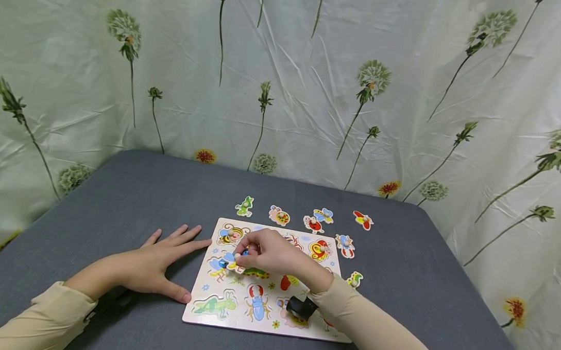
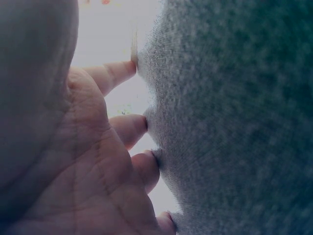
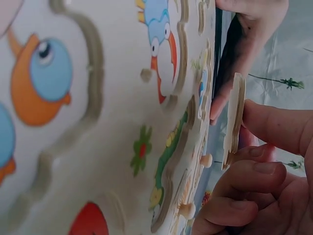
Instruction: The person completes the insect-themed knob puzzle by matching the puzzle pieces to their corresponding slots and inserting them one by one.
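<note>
A pale wooden peg puzzle board [image 1: 231, 320] with insect pictures lies on the table. My right hand [image 1: 277, 254] pinches a thin insect-shaped puzzle piece [image 1: 232, 262], partly covered by the fingers, above the board's left middle. Side-on in the right wrist view, the piece [image 3: 235, 112] stands off the board, apart from its surface. My left hand [image 1: 154, 266] lies with fingers spread on the table, its thumb and index fingertip at the board's left edge. A bee piece [image 1: 231, 235] and a red butterfly piece [image 1: 319, 250] sit in the board. Recesses with printed pictures show in front.
Loose insect pieces lie beyond and right of the board: a green grasshopper [image 1: 244, 206], a snail-like piece [image 1: 279, 215], a ladybug [image 1: 313, 224], a blue beetle [image 1: 345, 246], a green piece [image 1: 354, 279] and others. A dandelion-print curtain [image 1: 301, 119] hangs behind the grey table [image 1: 169, 186].
</note>
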Available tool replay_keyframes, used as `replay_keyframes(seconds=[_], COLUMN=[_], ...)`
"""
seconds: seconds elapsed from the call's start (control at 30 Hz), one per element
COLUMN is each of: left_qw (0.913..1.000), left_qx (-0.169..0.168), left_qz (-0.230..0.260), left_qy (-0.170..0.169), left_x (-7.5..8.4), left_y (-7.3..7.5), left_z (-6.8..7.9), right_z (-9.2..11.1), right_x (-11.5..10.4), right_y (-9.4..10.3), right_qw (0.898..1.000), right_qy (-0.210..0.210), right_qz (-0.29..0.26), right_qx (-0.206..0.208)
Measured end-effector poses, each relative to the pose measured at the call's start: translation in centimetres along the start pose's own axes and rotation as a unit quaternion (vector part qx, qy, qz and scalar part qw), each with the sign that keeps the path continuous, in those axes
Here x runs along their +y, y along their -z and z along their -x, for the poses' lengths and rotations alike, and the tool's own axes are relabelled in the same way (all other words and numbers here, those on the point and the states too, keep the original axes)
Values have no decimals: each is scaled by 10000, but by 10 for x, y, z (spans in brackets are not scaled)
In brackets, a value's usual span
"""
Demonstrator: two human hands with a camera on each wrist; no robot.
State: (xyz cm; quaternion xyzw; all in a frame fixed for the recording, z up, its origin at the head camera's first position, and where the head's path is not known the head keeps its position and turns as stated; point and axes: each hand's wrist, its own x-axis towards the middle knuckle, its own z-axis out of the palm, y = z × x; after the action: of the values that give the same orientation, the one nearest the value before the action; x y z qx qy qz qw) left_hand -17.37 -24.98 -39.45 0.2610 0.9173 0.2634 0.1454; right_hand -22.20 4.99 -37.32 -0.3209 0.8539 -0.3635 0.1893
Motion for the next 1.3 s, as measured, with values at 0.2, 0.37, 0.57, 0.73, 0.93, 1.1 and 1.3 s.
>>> replay_keyframes(seconds=[0.2, 0.37, 0.57, 0.73, 0.93, 1.1, 1.3], left_qw=[10000, 10000, 10000, 10000, 9999, 9999, 9999], left_qx=[9, 34, 49, 58, 61, 71, 80], left_qz=[5, 1, 8, 1, 0, -8, -5], left_qy=[-41, -60, -68, -81, -103, -78, -71], left_x=[-1, 0, -1, -2, -2, -2, -2], left_y=[0, 0, -1, 0, 0, 0, 0], left_z=[0, 0, 0, 0, 0, 1, 1], right_z=[-5, -9, -12, -14, -17, -18, -21], right_x=[0, -2, -5, -6, -7, -9, -12], right_y=[-7, -10, -12, -15, -17, -18, -21], right_qw=[9999, 9998, 9997, 9997, 9997, 9995, 9991], right_qy=[-154, -160, -99, -68, -98, -110, -163], right_qz=[19, 112, 126, 85, 106, 189, 322], right_qx=[-13, -105, -191, -215, -192, -217, -242])
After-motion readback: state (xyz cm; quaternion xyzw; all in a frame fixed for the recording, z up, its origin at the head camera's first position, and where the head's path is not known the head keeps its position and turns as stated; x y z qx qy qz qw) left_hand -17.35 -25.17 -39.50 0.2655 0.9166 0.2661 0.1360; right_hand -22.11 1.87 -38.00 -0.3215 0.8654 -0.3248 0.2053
